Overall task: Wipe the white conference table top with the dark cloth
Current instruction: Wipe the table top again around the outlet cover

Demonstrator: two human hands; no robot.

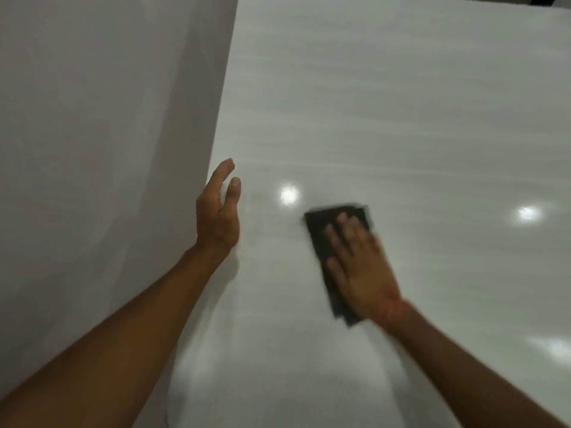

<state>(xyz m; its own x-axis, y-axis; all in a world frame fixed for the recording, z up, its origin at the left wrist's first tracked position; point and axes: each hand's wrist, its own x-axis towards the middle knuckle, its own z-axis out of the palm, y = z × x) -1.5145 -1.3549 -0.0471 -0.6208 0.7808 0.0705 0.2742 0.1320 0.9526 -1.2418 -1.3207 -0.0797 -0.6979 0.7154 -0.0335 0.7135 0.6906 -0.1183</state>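
The glossy white conference table top (401, 118) fills the right and middle of the view. A folded dark cloth (318, 230) lies flat on it. My right hand (361, 270) presses palm-down on the cloth with fingers spread, and it is blurred by motion. A red thread circles that wrist. My left hand (219, 211) hovers at the table's left edge, fingers apart and holding nothing, its side toward the surface.
A pale grey wall or floor surface (108, 118) runs along the table's left edge. Ceiling lights reflect as bright spots (289, 194) on the table. A dark object shows at the far top right corner (548, 0).
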